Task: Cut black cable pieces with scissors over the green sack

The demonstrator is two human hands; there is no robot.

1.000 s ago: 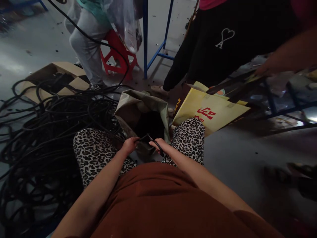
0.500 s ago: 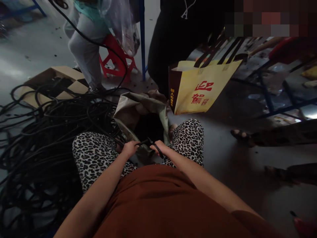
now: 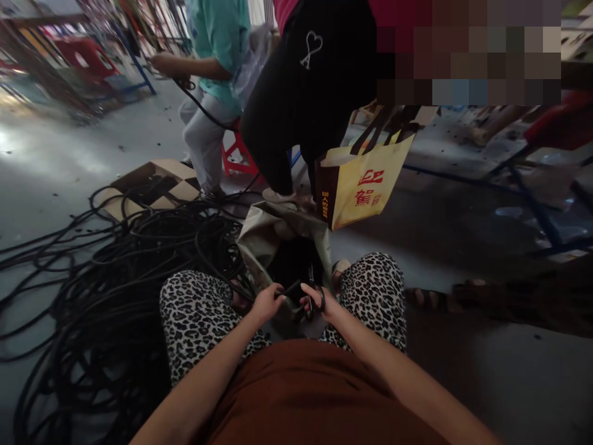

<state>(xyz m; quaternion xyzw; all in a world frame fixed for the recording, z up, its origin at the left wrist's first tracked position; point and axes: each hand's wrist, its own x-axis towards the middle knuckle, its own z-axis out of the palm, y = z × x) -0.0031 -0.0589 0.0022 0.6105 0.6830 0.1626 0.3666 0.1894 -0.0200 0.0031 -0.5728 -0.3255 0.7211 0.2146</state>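
My left hand [image 3: 269,301] is closed on a short dark length of black cord [image 3: 293,288], which points toward my other hand. In my right hand [image 3: 328,304] is a pair of scissors [image 3: 321,299]; a black handle loop shows around the fingers and the blades point away from me, over the sack. The cord's tip is near my right fingertips; I cannot tell whether they touch. Between my knees stands an open pale sack [image 3: 254,232], its inside dark with black material.
Long black cord [image 3: 162,247] lies in a tangled heap at the left. Behind it is an open cardboard box [image 3: 180,191]. A yellow bag [image 3: 365,185] is beyond the sack. One person stands ahead; another, in teal [image 3: 227,37], sits holding black cord.
The view has tilted up and swung left. The scissor blades have turned to point away from me, and my hands are slightly further apart.
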